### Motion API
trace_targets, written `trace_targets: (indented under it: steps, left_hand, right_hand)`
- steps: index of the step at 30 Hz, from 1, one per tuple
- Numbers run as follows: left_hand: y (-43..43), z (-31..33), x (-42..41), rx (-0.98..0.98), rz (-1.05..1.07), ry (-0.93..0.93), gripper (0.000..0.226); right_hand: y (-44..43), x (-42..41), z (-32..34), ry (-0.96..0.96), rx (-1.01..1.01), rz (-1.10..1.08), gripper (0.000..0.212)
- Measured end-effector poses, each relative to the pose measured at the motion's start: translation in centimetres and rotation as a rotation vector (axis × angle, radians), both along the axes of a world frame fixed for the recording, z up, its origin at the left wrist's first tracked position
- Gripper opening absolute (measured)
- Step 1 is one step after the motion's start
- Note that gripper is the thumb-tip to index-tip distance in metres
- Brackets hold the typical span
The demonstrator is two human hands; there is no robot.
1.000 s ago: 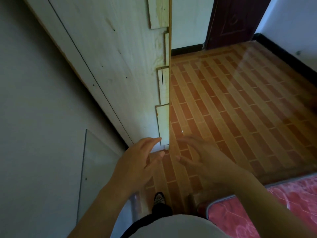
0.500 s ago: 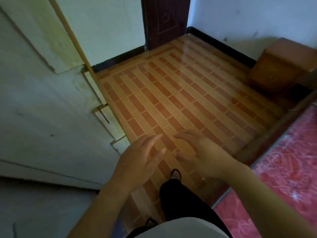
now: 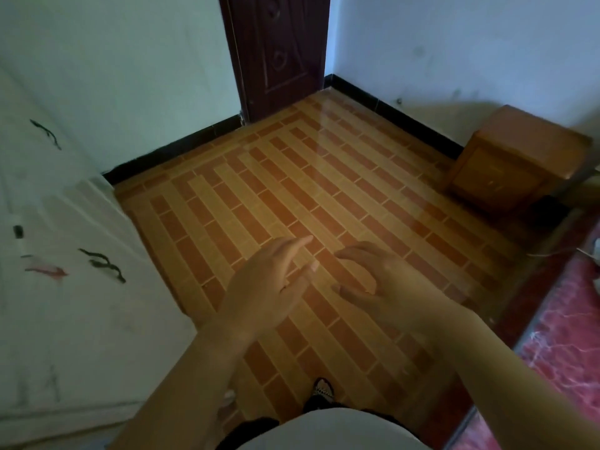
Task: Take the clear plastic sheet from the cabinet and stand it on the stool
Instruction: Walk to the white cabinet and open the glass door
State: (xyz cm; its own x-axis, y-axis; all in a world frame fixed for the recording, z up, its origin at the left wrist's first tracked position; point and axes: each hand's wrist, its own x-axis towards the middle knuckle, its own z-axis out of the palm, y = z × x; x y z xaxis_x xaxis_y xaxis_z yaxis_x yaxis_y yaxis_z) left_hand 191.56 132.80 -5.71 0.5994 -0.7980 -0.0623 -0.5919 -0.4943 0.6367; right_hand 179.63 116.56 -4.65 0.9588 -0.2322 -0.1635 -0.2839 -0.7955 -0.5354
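While held over the tiled floor (image 3: 324,196) | left hand (image 3: 269,287) released | right hand (image 3: 373,287) released | no readable writing

The room is dim. A pale shine lies on the floor (image 3: 324,177) beyond the hands (the right hand (image 3: 367,280) looks blurry). Walls bend at the edges.

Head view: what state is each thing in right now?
Dark brown panelled door, shut.
Small orange wooden cabinet, front closed, on the floor.
Clear plastic sheet, faint glare only, seemingly between the hands.
Left hand, fingers extended, grip unclear.
Right hand, hazy, grip unclear.
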Motion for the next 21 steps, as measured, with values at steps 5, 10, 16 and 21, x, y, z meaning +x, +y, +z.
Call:
trace_targets:
  steps: [5, 10, 16, 21]
  left_hand:
    - [-4.0, -0.6, 5.1, 0.027, 0.028, 0.03, 0.053]
    - [-7.1, -1.3, 11.2, 0.016, 0.064, 0.037, 0.054]
    - [-10.3, -1.9, 21.6, 0.0, 0.125, 0.023, 0.05]
    - [-12.9, -0.6, 30.4, 0.02, 0.153, -0.03, 0.054]
  right_hand:
    - [-4.8, 5.6, -0.1, 0.036, 0.031, 0.022, 0.061]
    - [-8.3, 12.1, -0.5, 0.048, 0.041, 0.07, 0.06]
    - [-12.8, 22.6, -1.1, 0.037, 0.0, 0.126, 0.057]
    - [-15.1, 32.5, 0.1, 0.006, -0.034, 0.168, 0.057]
